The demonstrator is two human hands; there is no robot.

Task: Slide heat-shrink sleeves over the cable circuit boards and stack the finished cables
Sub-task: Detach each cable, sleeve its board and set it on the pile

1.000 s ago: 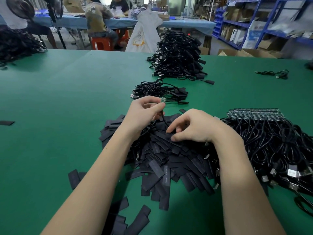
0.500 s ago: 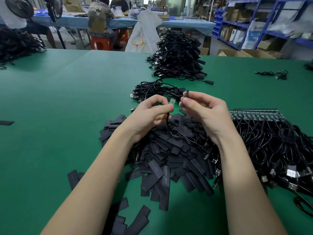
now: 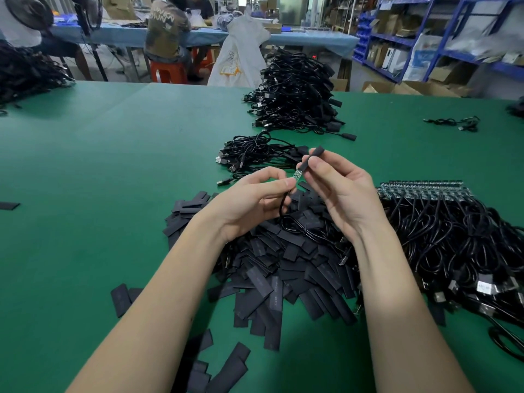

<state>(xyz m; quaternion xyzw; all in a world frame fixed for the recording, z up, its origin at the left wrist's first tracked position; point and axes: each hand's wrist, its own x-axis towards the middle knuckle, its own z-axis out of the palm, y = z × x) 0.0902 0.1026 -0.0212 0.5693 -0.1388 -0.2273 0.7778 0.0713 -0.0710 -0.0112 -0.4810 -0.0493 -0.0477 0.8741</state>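
- Workshop interior: green felt-covered bench [image 3: 85,171] in the foreground, blue metal shelving [image 3: 425,38] at far right, seated workers at a blue-covered table [image 3: 198,32] behind.
- Raised above the bench centre: left hand [image 3: 249,205], thumb and forefinger closed on a thin black cable [image 3: 282,211] just below its small green circuit board [image 3: 297,174]; remaining fingers [image 3: 272,205] loosely curled.
- Right hand [image 3: 340,194]: thumb and forefinger pinching a short black heat-shrink sleeve [image 3: 310,160], tilted, lower mouth at the board's tip.
- Sleeve and board: touching or just overlapping at the mouth; board mostly bare, lying between the two sets of fingertips. Exact depth of entry not discernible.
- Risk, judged: flattened sleeve mouth catching on a board corner or component, causing buckling rather than sliding; too hard a pinch likely to close the mouth further.
- Risk, judged: grip on the cable rather than the board allowing the board to bend away under push, straining the solder joint.
- Risk, judged: hanging cable loop snagging on the loose heap of flat black sleeves [image 3: 283,265] directly below, dragging pieces off.
- Supply of unsleeved black cables with boards in a row [image 3: 425,188] at right; small stack of finished black cables [image 3: 255,154] just beyond the hands; large finished pile [image 3: 295,92] farther back.
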